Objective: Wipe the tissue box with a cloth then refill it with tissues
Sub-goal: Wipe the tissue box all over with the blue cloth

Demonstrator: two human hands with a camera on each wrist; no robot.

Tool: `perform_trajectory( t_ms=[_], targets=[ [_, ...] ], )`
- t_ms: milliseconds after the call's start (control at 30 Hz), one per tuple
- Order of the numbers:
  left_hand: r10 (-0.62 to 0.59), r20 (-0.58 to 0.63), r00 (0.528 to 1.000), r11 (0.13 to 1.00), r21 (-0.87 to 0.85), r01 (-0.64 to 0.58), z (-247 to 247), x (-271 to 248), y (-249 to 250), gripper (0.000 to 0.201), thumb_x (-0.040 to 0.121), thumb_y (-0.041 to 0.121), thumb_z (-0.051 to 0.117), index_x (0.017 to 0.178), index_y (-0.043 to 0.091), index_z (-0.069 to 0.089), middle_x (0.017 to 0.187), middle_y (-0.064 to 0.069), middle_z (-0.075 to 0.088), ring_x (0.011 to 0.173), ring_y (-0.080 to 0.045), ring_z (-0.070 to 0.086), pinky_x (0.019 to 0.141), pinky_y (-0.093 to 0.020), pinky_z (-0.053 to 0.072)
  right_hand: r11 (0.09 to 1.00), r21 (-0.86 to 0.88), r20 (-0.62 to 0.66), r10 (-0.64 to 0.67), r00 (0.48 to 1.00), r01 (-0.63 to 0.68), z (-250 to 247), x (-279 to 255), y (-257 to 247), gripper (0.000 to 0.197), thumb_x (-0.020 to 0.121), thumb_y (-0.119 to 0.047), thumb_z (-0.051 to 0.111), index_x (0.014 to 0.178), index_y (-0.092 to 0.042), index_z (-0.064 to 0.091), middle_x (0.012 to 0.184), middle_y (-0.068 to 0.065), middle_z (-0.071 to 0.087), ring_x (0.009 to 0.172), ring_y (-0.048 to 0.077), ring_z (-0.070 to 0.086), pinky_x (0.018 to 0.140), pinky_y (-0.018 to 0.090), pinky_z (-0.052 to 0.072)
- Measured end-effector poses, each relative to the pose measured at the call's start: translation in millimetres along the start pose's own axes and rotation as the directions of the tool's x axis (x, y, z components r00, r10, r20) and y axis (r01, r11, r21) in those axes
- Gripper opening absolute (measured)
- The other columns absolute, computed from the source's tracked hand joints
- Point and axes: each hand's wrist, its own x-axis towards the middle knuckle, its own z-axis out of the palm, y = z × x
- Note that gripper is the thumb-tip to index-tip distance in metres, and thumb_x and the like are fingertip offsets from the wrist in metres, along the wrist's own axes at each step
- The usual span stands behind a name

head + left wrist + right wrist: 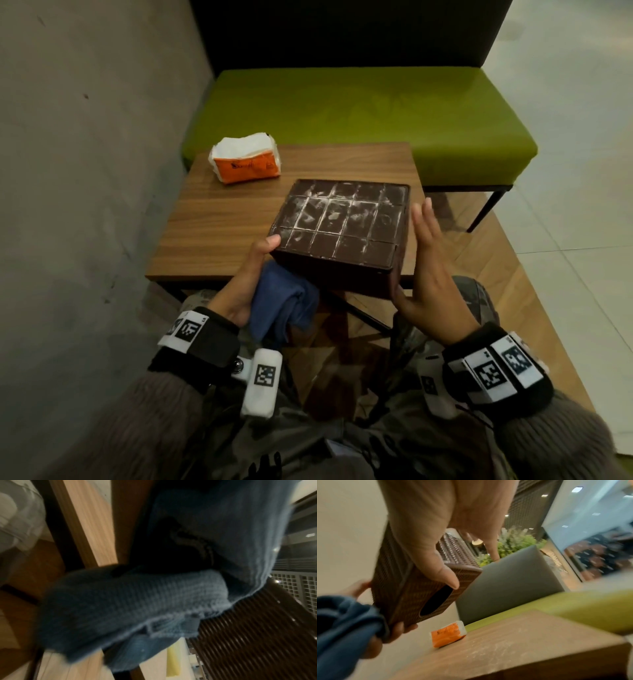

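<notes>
The brown woven tissue box [342, 226] is held upside down above the near table edge, its gridded underside up and streaked with white dust. My left hand [263, 260] grips its near left corner, thumb on top, with a bunched blue cloth [284, 305] tucked in the palm. The cloth [128, 601] fills the left wrist view. My right hand [428, 260] stands along the box's right side with straight fingers. In the right wrist view its thumb [436, 563] lies on the slotted face of the box [412, 595]. An orange-and-white tissue pack [246, 162] lies at the table's far left corner.
The small wooden table [212, 219] stands against a grey wall [85, 171] on the left. A green bench [359, 113] with a dark backrest sits just behind it. My knees are under the near edge, and tiled floor lies to the right.
</notes>
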Motion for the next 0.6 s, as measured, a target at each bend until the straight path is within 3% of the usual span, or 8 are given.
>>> perform_trajectory(
  t_ms=[67,167,233,300,400,467,533,600],
  targets=[
    [0.078,-0.038,0.996,0.997,0.020,-0.077,-4,3,-4,0.085,0.054,0.055,0.079,0.121,0.008,0.059,0.119,-0.017,0.065,0.107,-0.026,0.063,0.092,-0.033,0.051,0.942,0.185,0.154,0.255,0.955,-0.282,1,3,-2,0.101,0.086,0.008,0.062,0.154,-0.016,-0.008,0.156,0.005,0.015,0.144,0.027,0.028,0.098,0.008,0.039],
    [0.161,-0.087,0.983,0.985,0.077,-0.155,-12,4,0,0.087,0.057,0.047,0.076,0.131,0.007,0.051,0.124,-0.018,0.062,0.111,-0.028,0.062,0.095,-0.038,0.049,0.592,0.536,0.350,0.493,0.797,-0.602,3,5,-9,0.062,0.103,-0.014,0.039,0.153,-0.032,0.008,0.138,0.004,0.049,0.112,0.017,0.060,0.079,0.024,0.054],
    [0.217,-0.070,0.974,0.969,0.137,-0.206,-18,7,3,0.096,0.051,0.046,0.082,0.132,0.008,0.049,0.117,-0.015,0.066,0.103,-0.025,0.065,0.085,-0.033,0.054,0.354,0.687,0.394,0.551,0.735,-0.634,2,10,-15,0.038,0.100,-0.050,0.033,0.137,-0.045,0.041,0.129,0.001,0.061,0.108,0.018,0.064,0.074,0.034,0.058],
    [0.263,-0.030,0.964,0.951,0.176,-0.254,-20,8,4,0.099,0.046,0.048,0.085,0.129,0.009,0.049,0.109,-0.011,0.069,0.097,-0.022,0.067,0.079,-0.031,0.056,0.335,0.700,0.443,0.489,0.751,-0.631,5,13,-19,0.060,0.080,-0.075,0.046,0.131,-0.043,0.049,0.126,-0.004,0.063,0.108,0.014,0.065,0.073,0.030,0.058],
    [0.224,0.020,0.974,0.961,0.165,-0.224,-16,8,-3,0.099,0.040,0.052,0.087,0.121,0.007,0.054,0.103,-0.009,0.071,0.094,-0.021,0.068,0.077,-0.029,0.056,0.325,0.723,0.427,0.483,0.764,-0.610,17,13,-19,0.068,0.079,-0.049,0.065,0.138,-0.024,0.043,0.124,-0.001,0.065,0.104,0.012,0.069,0.073,0.023,0.057],
    [0.191,-0.015,0.981,0.970,0.156,-0.186,-14,8,-7,0.102,0.037,0.056,0.087,0.122,0.009,0.055,0.109,-0.009,0.070,0.099,-0.021,0.067,0.079,-0.028,0.056,0.249,0.754,0.433,0.507,0.745,-0.608,24,9,-13,0.079,0.074,-0.043,0.077,0.140,-0.019,0.041,0.129,0.007,0.063,0.111,0.024,0.066,0.085,0.037,0.058],
    [0.208,-0.068,0.976,0.952,0.242,-0.186,-17,7,-7,0.105,0.042,0.068,0.081,0.130,0.021,0.051,0.124,-0.007,0.063,0.110,-0.020,0.062,0.088,-0.030,0.053,0.156,0.778,0.448,0.542,0.711,-0.608,27,2,-8,0.094,0.065,-0.048,0.085,0.142,-0.018,0.040,0.133,0.011,0.060,0.115,0.031,0.063,0.095,0.049,0.052],
    [0.287,-0.147,0.946,0.916,0.332,-0.227,-16,4,-5,0.096,0.048,0.074,0.074,0.133,0.042,0.043,0.134,-0.007,0.055,0.113,-0.022,0.060,0.091,-0.037,0.050,0.121,0.806,0.416,0.581,0.700,-0.580,27,-4,-5,0.095,0.063,-0.049,0.086,0.140,-0.016,0.042,0.134,0.013,0.059,0.116,0.033,0.063,0.098,0.052,0.050]
  ],
)
